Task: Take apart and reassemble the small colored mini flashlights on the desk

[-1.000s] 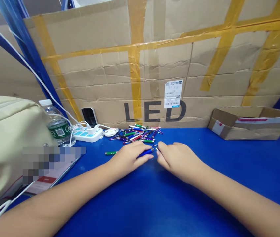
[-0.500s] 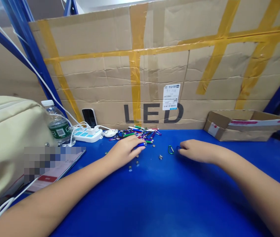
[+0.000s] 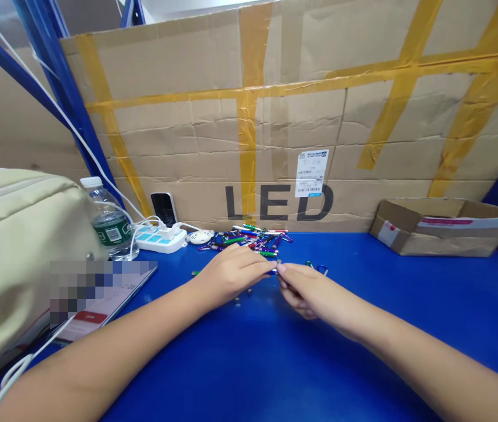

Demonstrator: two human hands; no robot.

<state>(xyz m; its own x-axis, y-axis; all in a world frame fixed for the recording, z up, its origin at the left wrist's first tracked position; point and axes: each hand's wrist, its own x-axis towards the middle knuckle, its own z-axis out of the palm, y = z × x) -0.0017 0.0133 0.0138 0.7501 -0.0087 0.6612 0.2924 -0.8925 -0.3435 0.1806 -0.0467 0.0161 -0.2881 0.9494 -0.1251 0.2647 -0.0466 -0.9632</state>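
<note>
In my left hand (image 3: 227, 272) is a slim blue metal tube (image 3: 272, 272), like a small penlight, pinched between thumb and fingers and mostly covered by them. My right hand (image 3: 304, 287) meets it at the tube's right end, thumb and forefinger closed on the tip. Just beyond the right hand lie a green carabiner (image 3: 309, 265), partly hidden, and a blue carabiner (image 3: 322, 269). A pile of colourful metal tubes and clips (image 3: 253, 237) lies behind the left hand. Small silvery round pieces (image 3: 249, 292) rest on the blue table near my hands.
An open cardboard box (image 3: 446, 237) stands at the back right. On the left are a beige bag (image 3: 24, 252), a water bottle (image 3: 112, 228), a white power strip (image 3: 161, 239), a phone (image 3: 164, 208) and a tablet (image 3: 112, 302). A large cardboard sheet (image 3: 178, 146) walls the back.
My right hand has let go of the blue carabiner beside the green one and moved left to the tube's end. The left hand keeps its hold on the tube. The view has shifted slightly.
</note>
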